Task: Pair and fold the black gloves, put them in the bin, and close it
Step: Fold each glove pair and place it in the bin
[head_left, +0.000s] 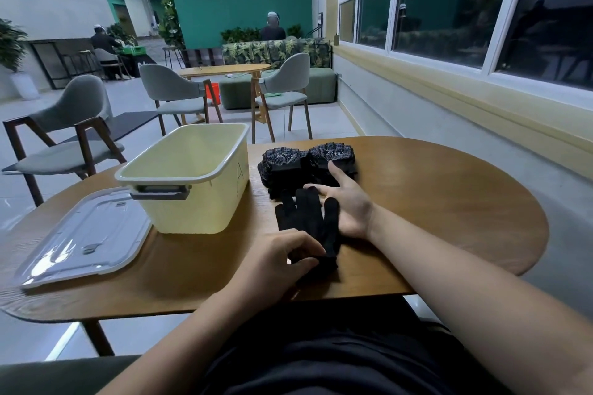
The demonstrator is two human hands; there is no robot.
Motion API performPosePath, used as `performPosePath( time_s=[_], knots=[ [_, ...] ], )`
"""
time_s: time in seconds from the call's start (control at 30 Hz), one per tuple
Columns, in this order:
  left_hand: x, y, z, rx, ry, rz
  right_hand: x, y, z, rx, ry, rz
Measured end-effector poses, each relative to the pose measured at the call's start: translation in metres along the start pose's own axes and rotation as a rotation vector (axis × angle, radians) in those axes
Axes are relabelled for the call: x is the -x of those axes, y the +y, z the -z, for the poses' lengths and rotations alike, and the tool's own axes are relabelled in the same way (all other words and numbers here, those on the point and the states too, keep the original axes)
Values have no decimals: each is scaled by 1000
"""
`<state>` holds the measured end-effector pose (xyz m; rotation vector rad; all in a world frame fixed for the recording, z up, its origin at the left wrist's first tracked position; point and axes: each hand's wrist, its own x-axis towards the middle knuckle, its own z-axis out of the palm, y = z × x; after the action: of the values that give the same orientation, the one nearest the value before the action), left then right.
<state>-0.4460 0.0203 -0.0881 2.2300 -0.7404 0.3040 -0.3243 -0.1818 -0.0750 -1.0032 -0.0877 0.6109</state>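
Dark-clothed lap [321,359] at the bottom edge, two bare forearms reaching over it onto the oval wooden table [449,202]. Left hand [282,255] has its fingers curled, thumb and fingertips pinching the cuff end of a flat black knit glove [303,221] that lies fingers-away near the table's front edge. Right hand [348,205] sits just beside it, thumb and forefinger spread wide, the forefinger touching the heap of black dotted-grip gloves [305,167] beyond. Its other fingers are hidden, so I cannot tell how they lie.

Looks like pairing is the step in hand: one glove laid out, its mate to be drawn from the heap. Next move calls for lifting a single glove off that tangle without dragging others, then laying it squarely on the first before folding.

Pale yellow plastic bin [224,138] stands open, left of the heap and almost against it; I see no gloves in the part of it that shows. Its clear plastic lid [86,234] lies flat on the table further left, beside the bin. Grey chairs [73,125] stand beyond, well out of the way. Nothing blocks the short path to the bin.
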Motion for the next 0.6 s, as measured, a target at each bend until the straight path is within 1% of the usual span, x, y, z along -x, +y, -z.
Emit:
performPosePath(
  time_s=[0.2, 0.4, 0.5, 0.6],
  knots=[
    [1, -2, -6, -34, -42, 5, 1, 1, -2, 27, 21, 15],
    [4, -3, -6, 13, -71, 13, -5, 2, 4, 68, 46, 47],
    [6, -4, -6, 26, -66, 9, -9, 0, 3, 204, 144, 124],
    [8, -3, -6, 37, -49, -7, -3, -6, -1, 487, 275, 290]
  ],
)
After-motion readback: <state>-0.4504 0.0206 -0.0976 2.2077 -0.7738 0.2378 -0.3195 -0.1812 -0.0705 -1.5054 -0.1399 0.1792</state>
